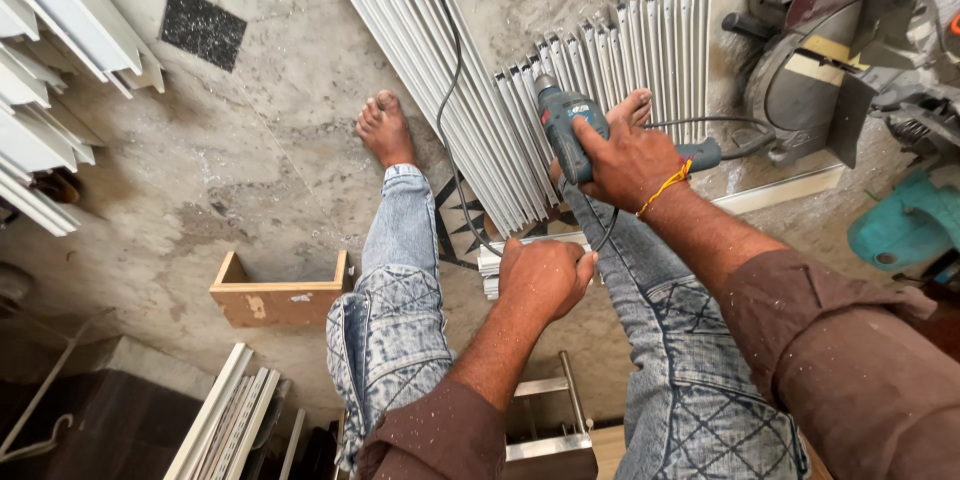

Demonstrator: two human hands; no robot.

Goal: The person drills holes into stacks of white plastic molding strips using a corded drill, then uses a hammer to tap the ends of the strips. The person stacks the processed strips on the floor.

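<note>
Far left: stacked white profiles [45, 60] leaning at frame edge; dark patch [203, 27] on concrete floor [250, 140]. Lower left: small open wooden box [278, 292] on floor, more white strips [225, 418] beside it. Centre: long bundle of white profiles [420, 50] running diagonally, black cable [447, 100] trailing over it. Left hand [543, 278] clenched around end of short white section [492, 262], pressing it down between the knees. Just right: right hand [628, 162] gripping blue-green electric drill [567, 130], nose pointed away toward row of cut short profiles [640, 50] standing side by side near right foot [632, 108]. Bit tip not visible; contact with workpiece cannot be told. Far right: chop saw [815, 60], teal tool body [908, 225].

Progress, judged: many pieces already cut to length and lined up; held piece apparently under drilling, holes not discernible. Share of pieces drilled versus pending not determinable from this view.
</note>
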